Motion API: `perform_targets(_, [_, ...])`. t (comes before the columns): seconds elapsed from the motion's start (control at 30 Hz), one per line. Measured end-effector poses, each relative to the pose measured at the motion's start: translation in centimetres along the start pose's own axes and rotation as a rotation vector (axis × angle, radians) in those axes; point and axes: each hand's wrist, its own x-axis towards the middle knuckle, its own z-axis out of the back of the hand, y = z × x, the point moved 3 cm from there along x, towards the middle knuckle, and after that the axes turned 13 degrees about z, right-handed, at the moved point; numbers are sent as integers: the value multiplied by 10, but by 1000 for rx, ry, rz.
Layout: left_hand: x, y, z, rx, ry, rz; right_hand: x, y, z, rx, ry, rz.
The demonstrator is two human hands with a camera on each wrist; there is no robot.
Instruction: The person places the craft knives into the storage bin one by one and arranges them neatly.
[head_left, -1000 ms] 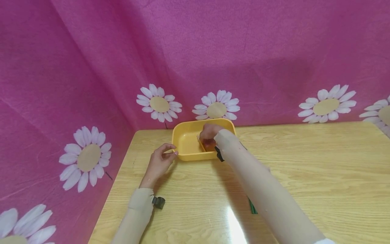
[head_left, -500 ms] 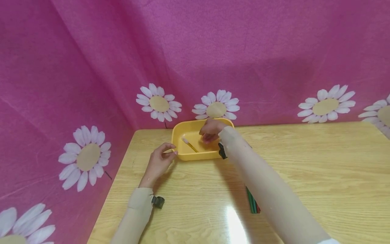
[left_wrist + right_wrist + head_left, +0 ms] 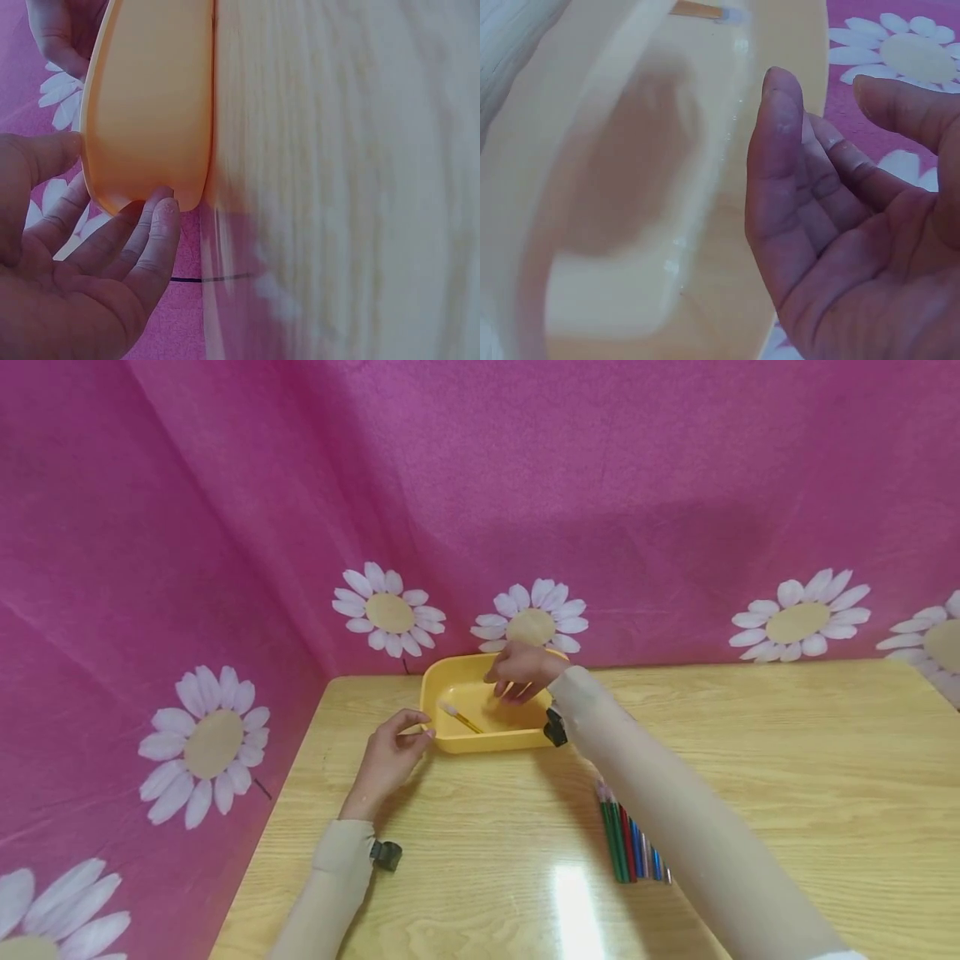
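Note:
A yellow plastic tray stands against the back edge of the table. At its left end my left hand holds the wall, thumb on the rim and fingertips against the outside in the left wrist view. Inside the tray lies one slim yellow pencil-like stick with a pale tip, slanting near the front wall. My right hand hovers over the right half of the tray, fingers loosely bent and nothing between them. The right wrist view shows its palm beside the tray's far wall, with the stick's pale end near the top.
Several slim sticks, green, red, blue and silvery with pale tips, lie side by side on the wooden table, partly behind my right forearm. A magenta cloth with white daisies hangs behind and to the left.
My right hand has let go of the yellow stick, leaving it in the tray, and has lifted and drawn slightly right. More sticks show beside the forearm. My left hand stays at the tray.

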Motion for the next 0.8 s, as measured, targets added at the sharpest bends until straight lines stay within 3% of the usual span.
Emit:
perform_targets(0.3, [1, 1, 1, -8, 4, 12, -15, -6, 17, 36, -21, 108])
perform_targets(0.8, [1, 1, 1, -27, 22, 22, -49, 0, 41, 15, -34, 178])
